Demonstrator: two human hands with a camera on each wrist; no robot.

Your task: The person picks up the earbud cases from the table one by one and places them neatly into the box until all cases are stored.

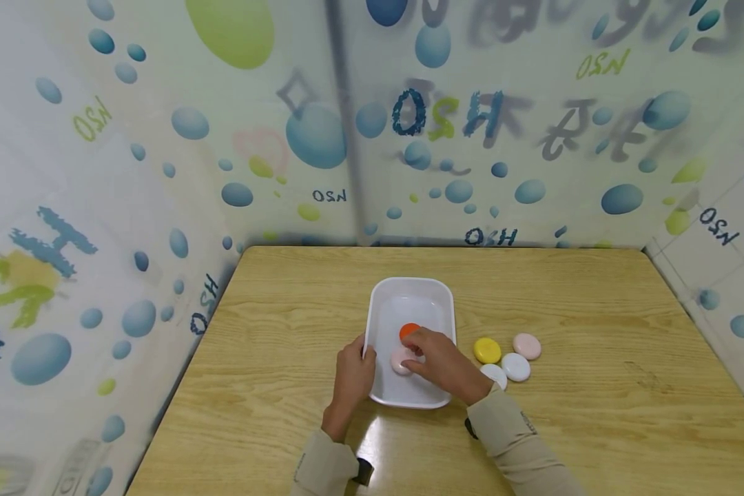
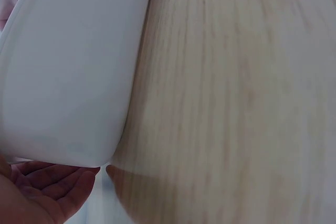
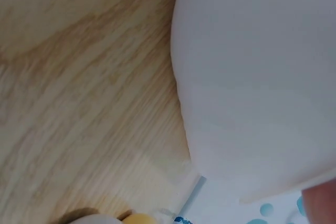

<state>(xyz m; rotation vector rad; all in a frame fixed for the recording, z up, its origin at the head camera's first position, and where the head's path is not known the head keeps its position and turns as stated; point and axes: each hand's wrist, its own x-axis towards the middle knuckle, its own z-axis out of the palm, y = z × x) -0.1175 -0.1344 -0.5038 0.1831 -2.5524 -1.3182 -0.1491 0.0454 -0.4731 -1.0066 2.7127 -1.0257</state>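
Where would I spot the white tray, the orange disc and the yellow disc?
White tray (image 1: 410,308): head view, on its bare inner floor.
Orange disc (image 1: 408,331): head view, on the part the right hand (image 1: 441,358) leaves uncovered.
Yellow disc (image 1: 487,350): head view, middle of its top.

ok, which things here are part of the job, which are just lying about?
Job, likely:
white tray, gripped by left hand
orange disc and pink disc inside it
right hand, reaching into it

Lying about, though possibly same set:
yellow disc
second pink disc
two white discs
all on the table
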